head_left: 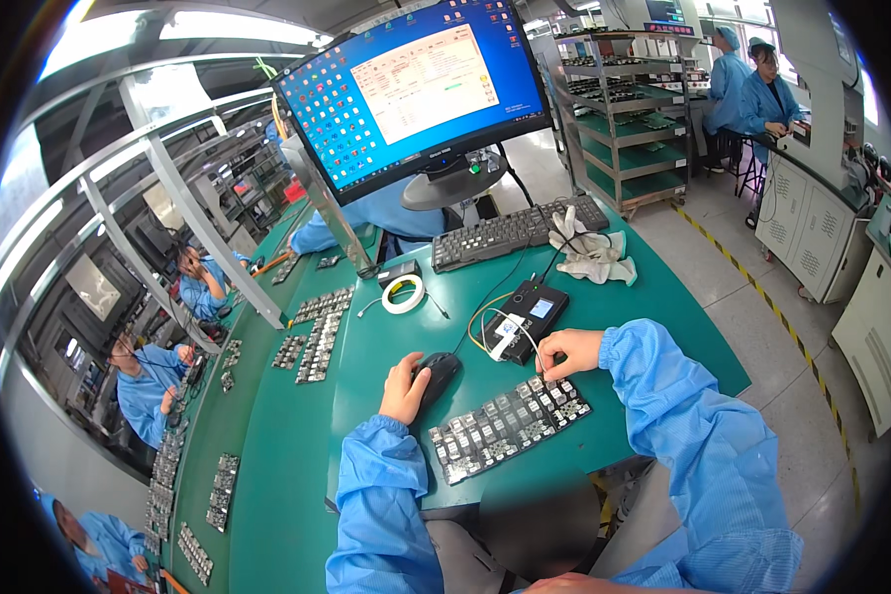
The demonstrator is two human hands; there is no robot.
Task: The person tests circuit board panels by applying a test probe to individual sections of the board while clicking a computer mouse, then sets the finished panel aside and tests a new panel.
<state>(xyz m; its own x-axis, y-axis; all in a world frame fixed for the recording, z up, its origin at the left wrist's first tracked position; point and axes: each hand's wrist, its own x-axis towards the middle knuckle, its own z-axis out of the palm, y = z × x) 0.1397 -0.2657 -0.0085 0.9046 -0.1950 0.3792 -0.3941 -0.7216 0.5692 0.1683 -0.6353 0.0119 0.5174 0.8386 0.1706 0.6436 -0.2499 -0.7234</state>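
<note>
My left hand (402, 389) is wrapped round the left side of a black computer mouse (441, 373) on the green table. The fingers of my right hand (571, 352) are pinched together at the end of a thin white cable (528, 340), over the upper right part of a circuit board panel (506, 428). Rows of small silvery parts cover this panel, which lies flat in front of me. The cable curves over from a black box (537, 308) with a small lit screen and a white label. My fingers hide the cable's tip.
Behind stand a monitor (421, 79), a black keyboard (495, 238) and crumpled white gloves (594, 249). A roll of tape (403, 294) lies left of the box. More board panels (319, 342) rest further left. Co-workers in blue sit along the left; a rack (629, 129) stands behind.
</note>
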